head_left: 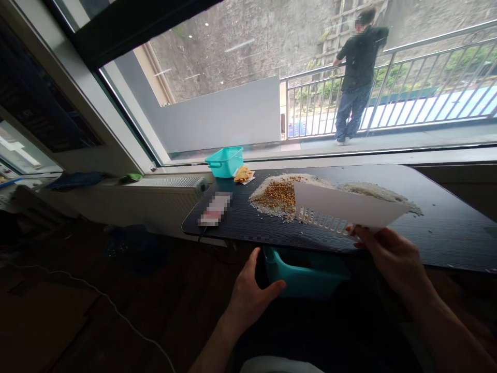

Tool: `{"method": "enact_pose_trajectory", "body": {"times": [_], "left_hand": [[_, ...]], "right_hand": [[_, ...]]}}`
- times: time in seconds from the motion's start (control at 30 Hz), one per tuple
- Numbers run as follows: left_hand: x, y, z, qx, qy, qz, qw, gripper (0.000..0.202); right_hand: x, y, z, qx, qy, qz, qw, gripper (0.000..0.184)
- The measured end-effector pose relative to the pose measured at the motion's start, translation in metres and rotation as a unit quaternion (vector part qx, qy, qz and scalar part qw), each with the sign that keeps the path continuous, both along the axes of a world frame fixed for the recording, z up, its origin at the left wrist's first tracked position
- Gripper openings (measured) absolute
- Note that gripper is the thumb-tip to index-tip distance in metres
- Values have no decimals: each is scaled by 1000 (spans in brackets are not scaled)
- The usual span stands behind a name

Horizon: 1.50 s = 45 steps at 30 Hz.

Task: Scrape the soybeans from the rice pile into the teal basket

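Observation:
My right hand [392,254] grips the lower edge of a thin white sheet with a row of slots [349,202], holding it tilted above the table. Behind and left of the sheet lies a heap of small white grains mixed with yellow beans [279,194]; the sheet hides part of it. A second, greenish-white pile of grains [373,189] shows past its upper edge. My left hand [250,292] has thumb and fingers spread beside the left end of a teal plastic basket [310,280], below the table's front edge. Whether it touches the basket I cannot tell.
The dark table [450,223] stands against a window. Toward its back left are another teal basket [225,163] and yellowish pieces on white paper [243,175]. A blurred-out phone-like object [215,209] with a cable lies near the left edge. Outside, a person [357,72] leans on a railing.

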<state>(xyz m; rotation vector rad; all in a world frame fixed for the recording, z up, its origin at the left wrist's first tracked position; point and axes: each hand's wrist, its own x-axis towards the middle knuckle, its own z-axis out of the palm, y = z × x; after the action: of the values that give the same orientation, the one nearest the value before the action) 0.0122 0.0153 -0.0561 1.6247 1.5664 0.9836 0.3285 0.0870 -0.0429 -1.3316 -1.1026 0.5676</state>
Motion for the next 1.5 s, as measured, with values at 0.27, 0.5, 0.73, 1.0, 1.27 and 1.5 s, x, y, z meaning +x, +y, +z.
{"method": "enact_pose_trajectory", "body": {"times": [0.27,0.5,0.73,1.0,1.27,1.5], "left_hand": [[31,19,6,84,265,5,961,66],[22,15,-13,160,290,-31,943,46],[-22,-1,-12,197,106,-50,973,23],[-62,-21,4,109,36,-4,993,23],[-48,10,-8,59,-6,133,989,30],[-52,8,0,53,-26,135,989,38]], "right_hand": [[1,-6,5,-17,-2,8,1000,49],[-5,-4,-5,6,-24,0,1000,56],[5,0,-7,-7,-25,-8,1000,54],[-27,-13,12,-16,-3,35,999,51],[-55,-15,23,-28,-8,52,998,58],[-53,-16,28,-21,-10,51,998,55]]}}
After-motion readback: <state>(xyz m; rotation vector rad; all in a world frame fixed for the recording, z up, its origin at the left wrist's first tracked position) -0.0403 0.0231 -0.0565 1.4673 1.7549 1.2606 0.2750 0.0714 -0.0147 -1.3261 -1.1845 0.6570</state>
